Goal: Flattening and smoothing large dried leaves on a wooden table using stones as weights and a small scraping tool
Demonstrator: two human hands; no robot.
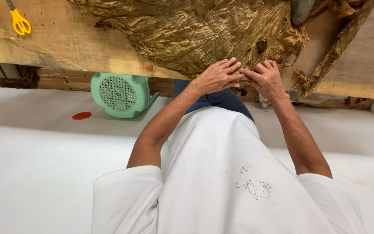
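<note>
A large brown, wrinkled dried leaf (195, 30) lies spread over a wooden table (61, 43). My left hand (216, 76) and my right hand (267, 80) sit side by side at the table's near edge. Their fingers lie on top of the leaf's near edge and the thumbs are tucked under it, so both hands grip it. The fingertips of the two hands nearly touch. The leaf has a small hole (261, 46) just beyond my right hand.
Yellow-handled scissors (20, 22) lie at the table's far left. A grey stone (301, 9) rests on the leaf's far side. A twisted strip of leaf (334, 54) runs along the right. A green plastic vented housing (120, 93) and a red spot (82, 115) are on the white floor.
</note>
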